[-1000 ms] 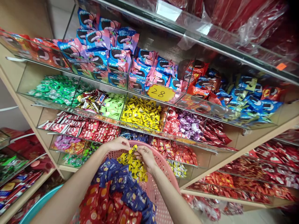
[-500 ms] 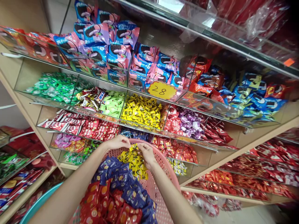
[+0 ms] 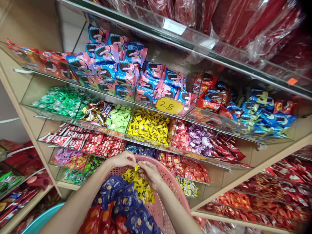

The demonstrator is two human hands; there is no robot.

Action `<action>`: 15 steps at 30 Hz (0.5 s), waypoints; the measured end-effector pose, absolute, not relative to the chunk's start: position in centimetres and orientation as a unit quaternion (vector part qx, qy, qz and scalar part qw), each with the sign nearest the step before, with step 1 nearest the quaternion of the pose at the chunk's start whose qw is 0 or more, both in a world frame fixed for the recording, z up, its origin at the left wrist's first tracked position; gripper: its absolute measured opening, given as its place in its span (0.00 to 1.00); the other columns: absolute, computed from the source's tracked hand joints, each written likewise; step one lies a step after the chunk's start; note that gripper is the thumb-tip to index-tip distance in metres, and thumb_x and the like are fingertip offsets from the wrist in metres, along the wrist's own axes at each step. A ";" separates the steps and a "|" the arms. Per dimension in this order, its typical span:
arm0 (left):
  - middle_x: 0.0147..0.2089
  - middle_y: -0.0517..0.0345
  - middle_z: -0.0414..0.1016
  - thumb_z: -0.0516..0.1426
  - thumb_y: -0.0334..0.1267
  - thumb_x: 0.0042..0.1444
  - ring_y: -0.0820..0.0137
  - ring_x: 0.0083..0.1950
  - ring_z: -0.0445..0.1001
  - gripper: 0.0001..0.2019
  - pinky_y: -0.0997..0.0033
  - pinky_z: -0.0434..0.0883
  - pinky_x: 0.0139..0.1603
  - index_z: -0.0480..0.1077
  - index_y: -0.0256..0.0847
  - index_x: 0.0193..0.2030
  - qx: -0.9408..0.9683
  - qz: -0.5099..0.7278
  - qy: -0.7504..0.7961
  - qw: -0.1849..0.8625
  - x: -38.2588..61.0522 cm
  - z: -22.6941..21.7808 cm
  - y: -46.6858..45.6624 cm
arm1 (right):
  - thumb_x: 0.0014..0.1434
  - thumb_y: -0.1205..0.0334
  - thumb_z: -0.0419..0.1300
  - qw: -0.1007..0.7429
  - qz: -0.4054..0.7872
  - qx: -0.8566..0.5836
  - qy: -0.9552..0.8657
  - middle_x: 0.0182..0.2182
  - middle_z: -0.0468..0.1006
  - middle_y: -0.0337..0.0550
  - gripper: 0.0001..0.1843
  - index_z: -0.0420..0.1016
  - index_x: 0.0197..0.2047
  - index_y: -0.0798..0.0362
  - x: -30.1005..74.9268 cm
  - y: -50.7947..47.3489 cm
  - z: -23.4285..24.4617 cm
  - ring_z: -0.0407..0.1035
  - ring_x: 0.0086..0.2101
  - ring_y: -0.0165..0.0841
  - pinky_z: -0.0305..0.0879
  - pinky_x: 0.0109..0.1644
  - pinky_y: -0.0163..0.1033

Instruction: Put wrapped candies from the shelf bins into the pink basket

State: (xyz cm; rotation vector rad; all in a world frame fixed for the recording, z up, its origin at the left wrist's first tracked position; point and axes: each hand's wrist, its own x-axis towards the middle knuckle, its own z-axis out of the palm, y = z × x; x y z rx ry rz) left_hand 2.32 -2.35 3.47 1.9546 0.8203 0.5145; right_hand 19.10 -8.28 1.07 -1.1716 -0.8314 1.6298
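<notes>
Apparently, the step in hand is close fingertip work on a single yellow sweet [image 3: 136,168], at the far side of a pink basket [image 3: 179,192]. Take the basket as a dial, with twelve nearest the shelves [image 3: 214,191]. The right hand [image 3: 150,174] comes in at about one o'clock, thumb and finger seemingly pinching that sweet. The left hand [image 3: 123,159] is at eleven, curled, its thumb and finger drawn close together; whether they grip anything, I cannot tell. The two sets of fingertips are just beside each other, near twelve.

Below them, yellow sweets [image 3: 144,189] lie heaped inside the basket towards twelve o'clock. Blue packets [image 3: 126,201] fill the middle, and red packets [image 3: 98,221] sit towards seven. A turquoise tub [image 3: 45,218] stands outside at eight. Straight past twelve, a shelf compartment holds more yellow sweets, beneath a yellow label [image 3: 170,105] reading 28.

As I judge it, the next move calls for a light, exact pinch, with both wrists steady over the rim, since the wrapper is small and probably slippery, and a loose grip could drop it among the others.
</notes>
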 end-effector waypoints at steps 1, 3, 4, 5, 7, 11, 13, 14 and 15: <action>0.29 0.60 0.71 0.58 0.45 0.43 0.73 0.33 0.67 0.12 0.77 0.62 0.35 0.73 0.37 0.26 0.796 0.210 0.337 0.458 2.3 3.5 -2.4 | 0.37 0.55 0.66 0.463 0.665 -0.474 -0.344 0.22 0.71 0.34 0.16 0.71 0.28 0.56 19.0 -8.2 1.0 0.63 0.20 0.20 0.57 0.21 0.24; 0.29 0.59 0.71 0.58 0.46 0.43 0.73 0.33 0.67 0.13 0.77 0.62 0.35 0.73 0.37 0.26 0.798 0.208 0.339 0.453 2.3 3.5 -2.4 | 0.37 0.55 0.66 0.460 0.667 -0.472 -0.347 0.21 0.71 0.34 0.16 0.71 0.29 0.56 18.9 -8.1 0.9 0.63 0.20 0.20 0.57 0.21 0.24; 0.29 0.59 0.71 0.58 0.46 0.42 0.73 0.33 0.67 0.13 0.77 0.62 0.35 0.74 0.37 0.26 0.798 0.208 0.339 0.452 2.3 3.5 -2.4 | 0.37 0.55 0.66 0.459 0.668 -0.474 -0.345 0.21 0.71 0.34 0.16 0.71 0.29 0.55 18.9 -8.1 0.9 0.64 0.20 0.20 0.57 0.22 0.24; 0.29 0.59 0.71 0.58 0.46 0.42 0.72 0.34 0.67 0.13 0.77 0.62 0.36 0.74 0.37 0.26 0.798 0.207 0.337 0.455 2.2 3.5 -2.3 | 0.37 0.55 0.66 0.458 0.668 -0.476 -0.342 0.20 0.71 0.34 0.16 0.71 0.29 0.55 18.9 -8.1 0.8 0.64 0.19 0.20 0.58 0.22 0.24; 0.32 0.59 0.71 0.58 0.48 0.42 0.72 0.35 0.67 0.14 0.77 0.62 0.36 0.74 0.38 0.28 0.791 0.206 0.336 0.468 2.2 3.5 -2.3 | 0.37 0.55 0.66 0.458 0.664 -0.484 -0.339 0.18 0.70 0.33 0.16 0.71 0.29 0.55 19.2 -8.3 0.9 0.63 0.19 0.20 0.58 0.22 0.24; 0.31 0.59 0.71 0.56 0.52 0.43 0.72 0.34 0.67 0.18 0.77 0.61 0.34 0.73 0.37 0.29 0.772 0.198 0.371 0.476 2.4 3.8 -2.3 | 0.39 0.55 0.65 0.482 0.627 -0.498 -0.354 0.18 0.70 0.32 0.17 0.70 0.31 0.55 20.7 -8.9 1.4 0.63 0.17 0.20 0.56 0.19 0.24; 0.31 0.60 0.71 0.55 0.54 0.43 0.72 0.33 0.66 0.20 0.77 0.60 0.33 0.73 0.37 0.28 0.767 0.190 0.378 0.483 2.6 4.1 -2.4 | 0.39 0.55 0.65 0.500 0.610 -0.500 -0.359 0.20 0.70 0.32 0.17 0.69 0.33 0.54 22.0 -9.3 1.5 0.64 0.18 0.20 0.55 0.18 0.24; 0.31 0.60 0.71 0.54 0.55 0.43 0.72 0.33 0.66 0.20 0.77 0.60 0.33 0.73 0.37 0.29 0.765 0.185 0.380 0.486 2.6 4.2 -2.5 | 0.39 0.56 0.65 0.505 0.606 -0.500 -0.357 0.20 0.70 0.32 0.17 0.69 0.33 0.53 22.7 -9.5 1.6 0.65 0.18 0.21 0.56 0.18 0.24; 0.31 0.60 0.71 0.54 0.55 0.43 0.72 0.33 0.66 0.20 0.78 0.60 0.32 0.73 0.38 0.29 0.765 0.178 0.379 0.489 2.7 4.3 -2.5 | 0.39 0.56 0.65 0.508 0.605 -0.503 -0.352 0.21 0.70 0.32 0.17 0.68 0.32 0.53 23.4 -9.7 1.5 0.66 0.19 0.21 0.57 0.19 0.25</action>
